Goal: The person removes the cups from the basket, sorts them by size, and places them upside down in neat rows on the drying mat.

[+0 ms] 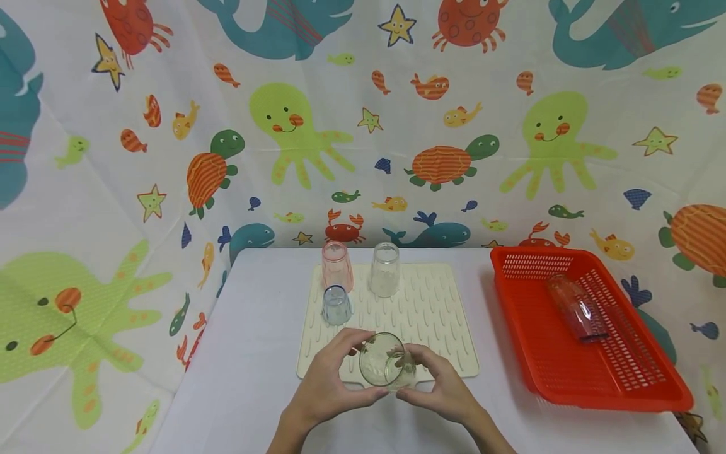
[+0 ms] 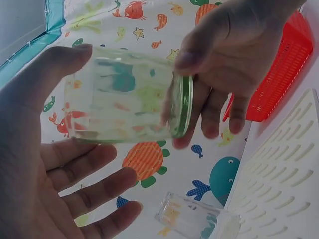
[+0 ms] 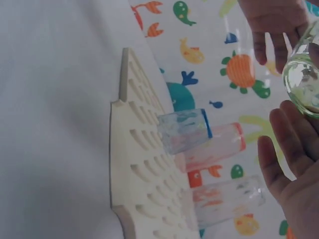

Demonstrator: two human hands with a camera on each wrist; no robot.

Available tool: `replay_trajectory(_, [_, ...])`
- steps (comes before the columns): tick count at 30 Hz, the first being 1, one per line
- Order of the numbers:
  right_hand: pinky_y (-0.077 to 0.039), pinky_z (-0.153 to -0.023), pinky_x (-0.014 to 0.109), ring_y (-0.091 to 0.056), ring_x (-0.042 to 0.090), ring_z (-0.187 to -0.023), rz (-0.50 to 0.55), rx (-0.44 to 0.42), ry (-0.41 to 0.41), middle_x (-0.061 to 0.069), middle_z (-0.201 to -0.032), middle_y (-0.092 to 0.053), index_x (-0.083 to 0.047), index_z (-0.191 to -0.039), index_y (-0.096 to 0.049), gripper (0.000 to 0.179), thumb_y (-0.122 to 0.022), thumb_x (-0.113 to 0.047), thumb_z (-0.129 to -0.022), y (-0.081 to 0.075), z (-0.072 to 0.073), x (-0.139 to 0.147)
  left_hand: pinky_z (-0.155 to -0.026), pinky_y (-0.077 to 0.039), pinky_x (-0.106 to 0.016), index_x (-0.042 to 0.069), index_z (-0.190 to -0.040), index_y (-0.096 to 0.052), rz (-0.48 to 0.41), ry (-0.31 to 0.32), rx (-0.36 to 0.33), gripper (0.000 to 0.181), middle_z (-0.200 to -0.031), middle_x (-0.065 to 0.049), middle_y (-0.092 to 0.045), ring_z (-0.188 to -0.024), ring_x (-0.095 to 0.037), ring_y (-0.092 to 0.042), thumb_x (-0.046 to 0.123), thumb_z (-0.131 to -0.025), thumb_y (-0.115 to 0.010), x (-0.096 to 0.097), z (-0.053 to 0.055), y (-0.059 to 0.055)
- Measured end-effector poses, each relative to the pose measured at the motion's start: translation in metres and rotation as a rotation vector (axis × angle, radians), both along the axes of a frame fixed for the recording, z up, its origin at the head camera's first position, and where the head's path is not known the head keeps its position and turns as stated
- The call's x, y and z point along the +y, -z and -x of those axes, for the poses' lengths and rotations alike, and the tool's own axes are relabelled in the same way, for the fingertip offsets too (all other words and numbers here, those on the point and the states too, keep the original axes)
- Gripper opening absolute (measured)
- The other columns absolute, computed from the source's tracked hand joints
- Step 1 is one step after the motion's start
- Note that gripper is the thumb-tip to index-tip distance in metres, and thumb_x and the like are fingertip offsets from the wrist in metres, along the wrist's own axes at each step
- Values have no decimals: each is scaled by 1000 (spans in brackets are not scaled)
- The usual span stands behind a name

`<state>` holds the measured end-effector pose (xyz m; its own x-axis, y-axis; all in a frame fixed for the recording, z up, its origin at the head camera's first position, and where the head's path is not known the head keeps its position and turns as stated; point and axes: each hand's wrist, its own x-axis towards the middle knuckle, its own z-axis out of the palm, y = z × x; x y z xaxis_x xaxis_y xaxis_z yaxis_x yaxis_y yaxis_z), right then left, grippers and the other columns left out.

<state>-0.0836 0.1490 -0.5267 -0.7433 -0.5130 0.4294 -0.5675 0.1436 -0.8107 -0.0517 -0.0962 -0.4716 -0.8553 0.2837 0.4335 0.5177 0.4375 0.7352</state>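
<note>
A clear, green-tinted drinking glass (image 1: 382,359) is held tilted on its side between both hands above the front edge of a cream drying mat (image 1: 431,315). My left hand (image 1: 331,384) grips the wide end, thumb (image 2: 79,55) on one side and index finger on the other, its remaining fingers spread. At the opposite, thicker-edged end, my right hand (image 1: 442,386) pinches the glass between thumb and fingers. Farther back on the mat stand a pink glass (image 1: 337,268), a small blue glass (image 1: 337,307) and a clear glass (image 1: 386,271).
A red plastic basket (image 1: 522,353) stands to the right on the white table (image 1: 249,328), with a reddish transparent glass (image 1: 575,306) lying in it. Behind the table hangs a curtain (image 1: 363,63) printed with sea animals, which also runs along the left side.
</note>
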Motion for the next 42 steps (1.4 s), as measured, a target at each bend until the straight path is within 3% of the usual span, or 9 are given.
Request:
replay_trajectory(5, [-56,-95,24,-64,6,-112,19,-40,0,5,-122,-70,-11,-136,-56,64,-85,-10,-79,-3,-1,6,-83,-60,-26,26,-136,-56,15,11,-38,70,-126,9,-62,-103,-6,-62,45,-76,-87,-6,-1,3])
replay_trajectory(10, [-52,-102,20,-61,4,-119,91,-42,-54,15,-124,-66,-3,-136,-52,66,-83,0,-78,-4,0,10,-83,-60,-27,26,-136,-56,31,22,-47,70,-124,8,-62,-103,-6,-63,45,-76,-87,-9,-3,5])
replay_trajectory(17, [-51,-104,19,-60,6,-124,156,-115,-94,4,-135,-61,0,-140,-49,68,-78,9,-79,-3,1,13,-85,-60,-27,25,-134,-58,26,10,-117,72,-124,10,-63,-104,-6,-63,38,-72,-91,-10,-6,7])
replay_trajectory(23, [-50,-106,22,-60,10,-124,218,-146,-148,8,-135,-60,5,-141,-46,68,-73,15,-79,-5,2,13,-86,-59,-27,29,-133,-58,21,15,-154,70,-123,13,-63,-105,-6,-63,43,-72,-90,-10,-7,11])
replay_trajectory(29, [-52,-103,25,-61,15,-119,286,-130,-194,15,-128,-59,10,-138,-45,66,-70,18,-77,-9,3,10,-86,-59,-27,35,-131,-55,27,25,-161,68,-123,20,-60,-104,-3,-62,48,-73,-88,-8,-7,14])
replay_trajectory(37, [-51,-107,28,-60,17,-119,365,-67,-239,11,-128,-57,14,-138,-43,69,-68,19,-74,-9,9,4,-86,-59,-27,38,-130,-54,25,30,-157,67,-122,20,-59,-105,-5,-62,49,-72,-88,-8,-7,17])
replay_trajectory(42, [-53,-101,28,-58,18,-114,400,-19,-226,15,-125,-55,15,-134,-45,65,-69,13,-74,-13,13,-1,-85,-59,-26,39,-133,-53,29,26,-169,68,-122,19,-60,-103,-3,-60,49,-75,-86,-7,-6,19])
